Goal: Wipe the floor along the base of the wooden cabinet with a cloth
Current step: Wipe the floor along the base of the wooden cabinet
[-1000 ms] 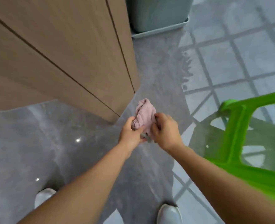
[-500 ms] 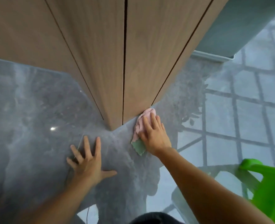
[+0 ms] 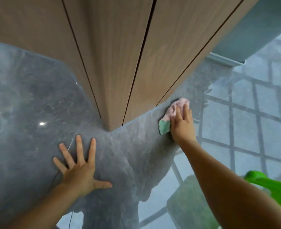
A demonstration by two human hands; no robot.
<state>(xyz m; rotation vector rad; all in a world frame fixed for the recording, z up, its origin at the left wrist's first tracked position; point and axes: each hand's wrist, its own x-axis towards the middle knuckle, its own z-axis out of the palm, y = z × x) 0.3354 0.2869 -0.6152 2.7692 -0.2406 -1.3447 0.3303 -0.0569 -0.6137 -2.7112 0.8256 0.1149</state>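
Note:
A wooden cabinet (image 3: 120, 63) with dark vertical seams rises from the glossy grey marble floor (image 3: 21, 104), its corner pointing toward me. A crumpled pink cloth (image 3: 175, 109) with a green patch at its near end lies on the floor against the cabinet's right-hand base. My right hand (image 3: 182, 124) presses flat on the cloth, fingers pointing away from me. My left hand (image 3: 80, 169) rests palm down on the floor just in front of the cabinet corner, fingers spread, holding nothing.
A pale teal bin (image 3: 252, 38) on a tray stands against the cabinet's far right side. A bright green plastic chair (image 3: 271, 182) juts in at the lower right. The floor to the right reflects a window grid. A thin cable (image 3: 70, 217) runs near my left wrist.
Both hands held the cloth in the air a second ago. Now the left hand is planted on the floor, and the right hand has slid the cloth rightward along the cabinet base.

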